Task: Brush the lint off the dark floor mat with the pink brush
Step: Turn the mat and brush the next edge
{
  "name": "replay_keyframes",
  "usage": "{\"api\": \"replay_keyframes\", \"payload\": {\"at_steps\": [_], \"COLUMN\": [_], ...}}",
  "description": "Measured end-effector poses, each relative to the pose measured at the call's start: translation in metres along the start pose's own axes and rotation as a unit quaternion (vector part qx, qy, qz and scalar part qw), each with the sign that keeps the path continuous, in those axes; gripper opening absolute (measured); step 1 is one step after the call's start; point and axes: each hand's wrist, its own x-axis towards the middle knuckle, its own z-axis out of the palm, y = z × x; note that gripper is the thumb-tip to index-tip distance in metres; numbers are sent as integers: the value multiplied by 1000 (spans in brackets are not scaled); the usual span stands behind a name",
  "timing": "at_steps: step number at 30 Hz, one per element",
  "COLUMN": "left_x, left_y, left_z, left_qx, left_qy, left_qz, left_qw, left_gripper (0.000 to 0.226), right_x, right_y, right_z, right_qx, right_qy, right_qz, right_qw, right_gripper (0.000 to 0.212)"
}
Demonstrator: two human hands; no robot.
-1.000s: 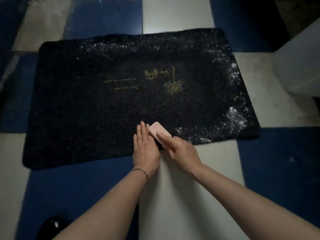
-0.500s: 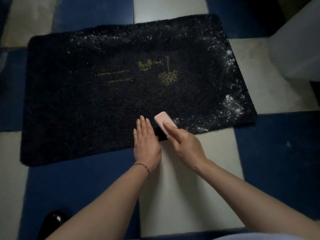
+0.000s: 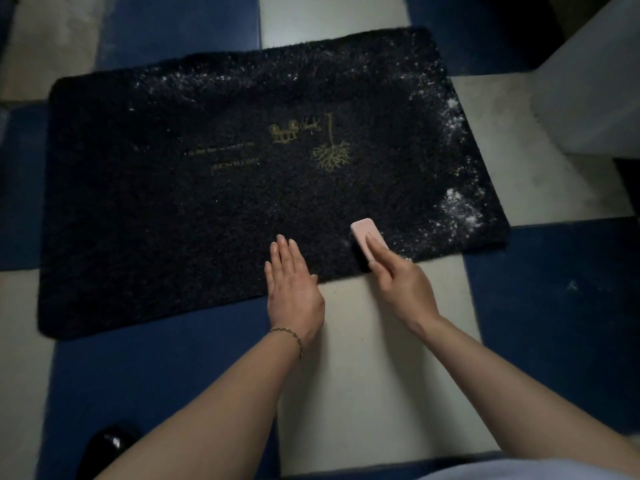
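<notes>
The dark floor mat (image 3: 194,209) lies flat on the tiled floor, with gold lettering and a small gold drawing near its middle. White lint (image 3: 460,209) speckles its right edge, its near right corner and its far edge. The pink brush (image 3: 363,233) rests on the mat near the front edge, and my right hand (image 3: 401,289) grips it from behind. My left hand (image 3: 294,285) lies flat, fingers together, pressing down the mat's front edge just left of the brush.
The floor is a checker of blue (image 3: 554,306) and pale tiles (image 3: 374,375). A pale block or wall base (image 3: 595,98) stands at the far right. A shiny black object (image 3: 110,445) sits at the bottom left.
My right hand has slid the brush to the right along the mat's front edge, away from my left hand. The left hand stays flat on the mat.
</notes>
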Motion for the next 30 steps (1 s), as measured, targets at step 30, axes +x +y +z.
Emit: {"api": "replay_keyframes", "payload": {"at_steps": [30], "left_x": [2], "left_y": [-10], "left_z": [0], "left_qx": [45], "left_qy": [-4], "left_qz": [33], "left_qw": [998], "left_gripper": [70], "right_x": [-7], "right_y": [-22], "right_z": [19], "right_qx": [-71], "right_qy": [-25], "right_qz": [-62], "right_qw": [995], "right_gripper": [47]}}
